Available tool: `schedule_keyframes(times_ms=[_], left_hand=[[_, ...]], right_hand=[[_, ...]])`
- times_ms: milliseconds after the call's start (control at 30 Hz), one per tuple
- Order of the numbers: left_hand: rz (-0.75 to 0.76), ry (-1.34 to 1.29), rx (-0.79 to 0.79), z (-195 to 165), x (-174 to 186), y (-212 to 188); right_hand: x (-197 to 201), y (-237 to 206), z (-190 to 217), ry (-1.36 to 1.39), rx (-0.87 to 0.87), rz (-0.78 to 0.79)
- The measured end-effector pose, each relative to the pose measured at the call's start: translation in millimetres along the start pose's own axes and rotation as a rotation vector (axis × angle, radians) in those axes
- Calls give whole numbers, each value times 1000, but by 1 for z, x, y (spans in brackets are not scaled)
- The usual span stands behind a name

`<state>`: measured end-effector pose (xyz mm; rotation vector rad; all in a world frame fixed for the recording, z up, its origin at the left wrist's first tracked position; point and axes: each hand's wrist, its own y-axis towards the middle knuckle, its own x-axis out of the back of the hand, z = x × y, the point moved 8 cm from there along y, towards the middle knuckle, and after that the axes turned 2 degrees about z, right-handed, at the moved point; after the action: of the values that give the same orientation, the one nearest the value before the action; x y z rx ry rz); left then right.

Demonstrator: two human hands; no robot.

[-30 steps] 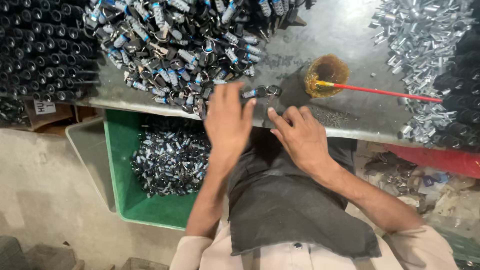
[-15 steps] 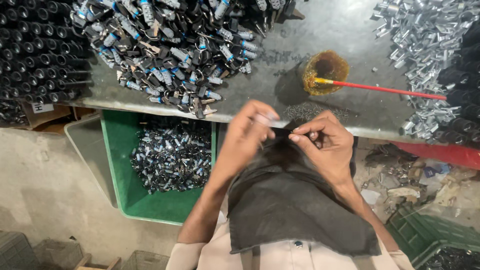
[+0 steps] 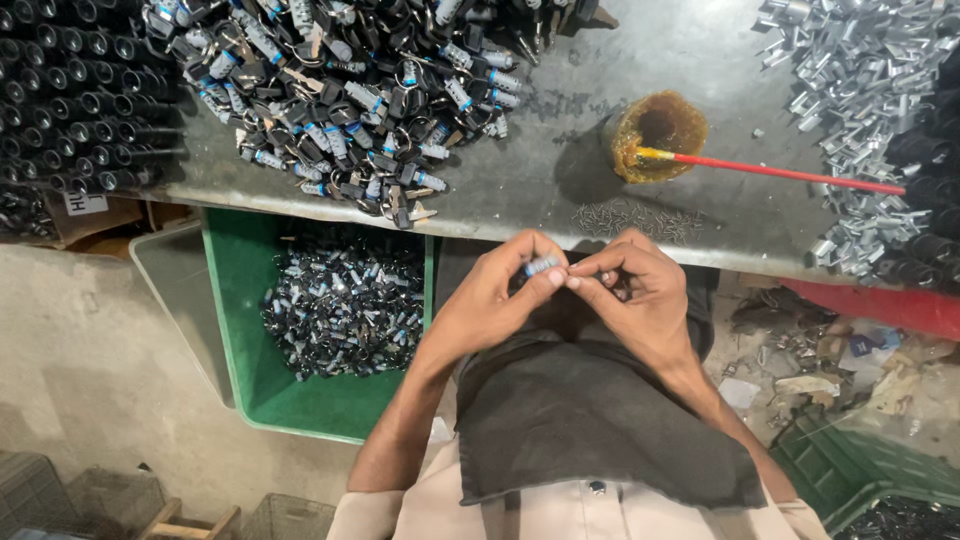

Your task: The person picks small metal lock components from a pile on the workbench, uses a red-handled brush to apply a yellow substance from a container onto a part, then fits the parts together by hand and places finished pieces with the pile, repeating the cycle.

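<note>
Hands pinching small lock cylinder (image 3: 540,267) above lap.
Left hand (image 3: 490,300) grips it by fingertips; right hand (image 3: 640,295), fingers curled closed, touches its end.

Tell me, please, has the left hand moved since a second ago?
Yes. The left hand has drawn back off the bench edge toward the body, meeting the right hand.

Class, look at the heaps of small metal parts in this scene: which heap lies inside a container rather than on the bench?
The heap in the green bin, below the bench edge beside the left hand.
</note>
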<state>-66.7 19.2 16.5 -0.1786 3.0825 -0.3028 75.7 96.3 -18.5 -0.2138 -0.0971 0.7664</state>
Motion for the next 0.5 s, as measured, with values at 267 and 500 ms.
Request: schedule_keyframes(times_ms=[267, 500], left_hand=[[-175, 318, -67, -21, 8, -4], [-146, 155, 94, -4, 7, -5]], right_hand=[[2, -2, 4, 28, 2, -27], [3, -1, 8, -58, 79, -15]])
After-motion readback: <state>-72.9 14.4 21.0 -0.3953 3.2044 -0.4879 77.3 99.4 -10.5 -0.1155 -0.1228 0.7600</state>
